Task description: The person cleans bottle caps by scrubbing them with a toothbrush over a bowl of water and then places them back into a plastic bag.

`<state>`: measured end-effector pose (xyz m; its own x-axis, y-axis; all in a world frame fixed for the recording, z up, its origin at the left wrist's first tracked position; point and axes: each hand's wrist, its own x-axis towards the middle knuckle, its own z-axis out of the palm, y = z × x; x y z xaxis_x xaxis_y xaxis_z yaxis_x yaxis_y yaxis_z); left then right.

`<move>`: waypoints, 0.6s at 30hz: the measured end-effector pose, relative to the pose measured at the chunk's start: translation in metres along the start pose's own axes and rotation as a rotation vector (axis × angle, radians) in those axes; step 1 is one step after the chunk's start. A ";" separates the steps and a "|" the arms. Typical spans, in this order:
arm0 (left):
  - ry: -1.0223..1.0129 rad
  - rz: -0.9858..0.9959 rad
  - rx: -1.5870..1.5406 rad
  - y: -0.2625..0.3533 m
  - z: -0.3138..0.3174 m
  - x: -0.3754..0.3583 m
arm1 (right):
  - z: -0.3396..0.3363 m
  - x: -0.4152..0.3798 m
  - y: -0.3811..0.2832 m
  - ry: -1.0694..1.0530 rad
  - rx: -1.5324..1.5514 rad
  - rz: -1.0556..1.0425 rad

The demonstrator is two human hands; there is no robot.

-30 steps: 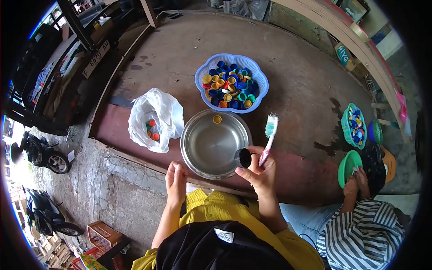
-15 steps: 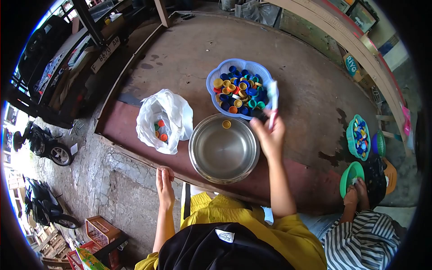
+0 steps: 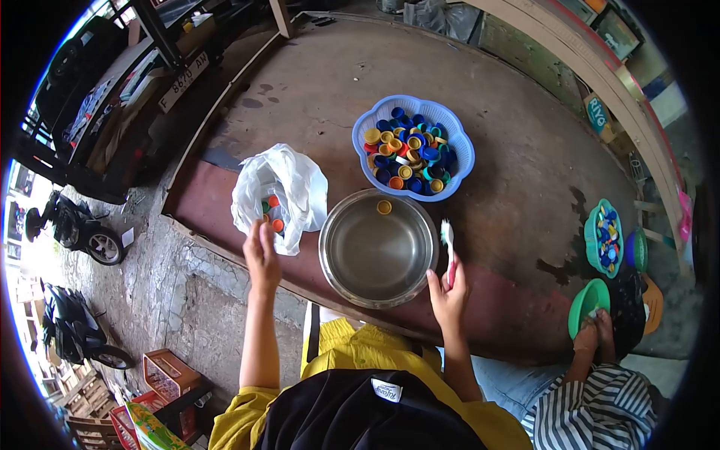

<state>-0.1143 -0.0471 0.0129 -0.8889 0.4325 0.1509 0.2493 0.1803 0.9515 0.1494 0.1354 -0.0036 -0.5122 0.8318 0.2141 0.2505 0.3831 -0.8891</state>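
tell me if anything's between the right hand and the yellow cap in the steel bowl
Only the bowl's right rim stands between the right hand and the yellow cap; nothing visible blocks going over it.

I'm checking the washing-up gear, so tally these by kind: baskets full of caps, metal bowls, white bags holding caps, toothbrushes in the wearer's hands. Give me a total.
Cap-filled baskets: 2, the light blue basket and the teal basket
Metal bowl: 1
White bag: 1
Toothbrush: 1, in the right hand
Total: 5
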 end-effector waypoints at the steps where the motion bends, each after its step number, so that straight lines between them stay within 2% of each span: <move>1: -0.067 0.110 0.038 0.004 0.014 -0.001 | -0.002 -0.009 0.003 0.005 -0.001 0.013; 4: -0.252 0.399 0.140 0.020 0.071 -0.006 | -0.002 -0.026 0.005 -0.002 0.031 0.053; 6: -0.433 0.483 0.193 0.019 0.103 -0.005 | -0.002 -0.033 0.007 -0.010 0.052 0.087; 8: -0.574 0.530 0.511 0.006 0.128 -0.004 | -0.006 -0.035 0.002 -0.010 0.034 0.107; 10: -0.545 0.551 0.638 -0.021 0.151 -0.001 | -0.007 -0.035 0.001 0.016 0.049 0.090; 13: -0.457 0.572 0.811 -0.028 0.166 0.004 | -0.016 -0.037 -0.003 -0.016 -0.022 0.132; 18: -0.448 0.562 0.728 -0.030 0.167 0.010 | -0.018 -0.038 -0.002 0.035 0.008 0.125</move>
<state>-0.0663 0.0988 -0.0589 -0.3833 0.8834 0.2694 0.8915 0.2776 0.3580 0.1831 0.1100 -0.0031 -0.4484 0.8863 0.1156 0.3036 0.2726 -0.9130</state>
